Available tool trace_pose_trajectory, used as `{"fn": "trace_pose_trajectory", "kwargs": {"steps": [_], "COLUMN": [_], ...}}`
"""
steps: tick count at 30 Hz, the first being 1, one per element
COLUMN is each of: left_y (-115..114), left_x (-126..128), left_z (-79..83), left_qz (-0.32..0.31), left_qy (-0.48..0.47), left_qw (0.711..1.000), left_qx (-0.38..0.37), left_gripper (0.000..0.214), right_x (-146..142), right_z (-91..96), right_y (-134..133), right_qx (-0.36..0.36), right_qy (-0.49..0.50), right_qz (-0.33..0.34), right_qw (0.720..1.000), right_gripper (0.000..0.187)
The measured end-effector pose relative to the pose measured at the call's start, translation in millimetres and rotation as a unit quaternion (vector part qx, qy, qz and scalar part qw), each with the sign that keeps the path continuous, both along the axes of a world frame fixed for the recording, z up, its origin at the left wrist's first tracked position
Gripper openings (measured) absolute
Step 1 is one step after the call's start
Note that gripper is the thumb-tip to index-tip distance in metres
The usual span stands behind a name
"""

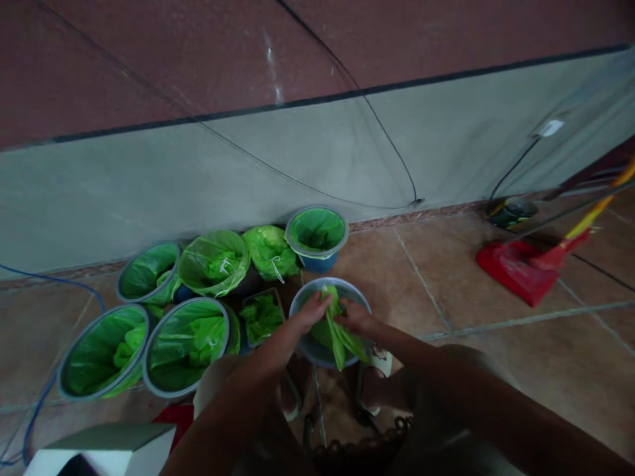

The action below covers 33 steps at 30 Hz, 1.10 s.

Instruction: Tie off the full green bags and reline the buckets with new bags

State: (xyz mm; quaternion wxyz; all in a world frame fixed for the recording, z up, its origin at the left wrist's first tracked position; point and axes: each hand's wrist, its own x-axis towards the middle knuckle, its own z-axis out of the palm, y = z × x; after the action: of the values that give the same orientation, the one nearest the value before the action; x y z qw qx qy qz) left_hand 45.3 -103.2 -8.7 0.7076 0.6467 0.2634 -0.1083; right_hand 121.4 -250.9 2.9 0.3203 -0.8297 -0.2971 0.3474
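Note:
Both hands hold a light green plastic bag (333,327) over a grey bin (356,288) standing between my feet. My left hand (313,309) pinches the bag near its upper end, from the left. On the other side, my right hand (358,318) has its fingers closed on the same bag. Loose folds of it hang down into the bin. More green plastic shows inside the bin under the hands, partly hidden by them. Just left stands a small square container (262,318) filled with crumpled green bags.
Several bins lined with green bags, such as a blue one (318,263) and a wide grey-rimmed one (186,347), stand at left by the wall. A red dustpan (526,264) and a dark pot (513,211) are at right. A white box (104,449) sits lower left.

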Motion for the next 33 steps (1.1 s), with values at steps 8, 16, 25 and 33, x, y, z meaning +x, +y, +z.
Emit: {"fn": "trace_pose_trajectory", "kwargs": {"steps": [8,16,25,33], "left_y": [3.6,13.0,26.8,1.4], "left_x": [-6.1,-6.1,-8.4,-10.9], "left_z": [-27.6,11.4,23.8,8.5], "left_qz": [-0.046,-0.2,-0.167,-0.065], "left_qy": [0.022,0.082,-0.08,-0.158], "left_qw": [0.992,0.841,0.801,0.891], "left_qx": [0.115,0.497,0.57,0.42], "left_gripper": [0.045,0.024,0.028,0.037], "right_x": [24.5,46.0,50.5,23.6], "right_z": [-13.7,-10.8,-2.7,-6.8], "right_y": [5.2,-9.3,-34.6,-3.7], "right_qx": [-0.089,-0.121,-0.212,-0.098], "right_qy": [-0.095,-0.062,0.007,-0.136], "right_qz": [0.074,0.045,0.254,0.118], "right_qw": [0.989,0.99,0.944,0.979], "right_gripper": [0.008,0.024,0.022,0.067]}}
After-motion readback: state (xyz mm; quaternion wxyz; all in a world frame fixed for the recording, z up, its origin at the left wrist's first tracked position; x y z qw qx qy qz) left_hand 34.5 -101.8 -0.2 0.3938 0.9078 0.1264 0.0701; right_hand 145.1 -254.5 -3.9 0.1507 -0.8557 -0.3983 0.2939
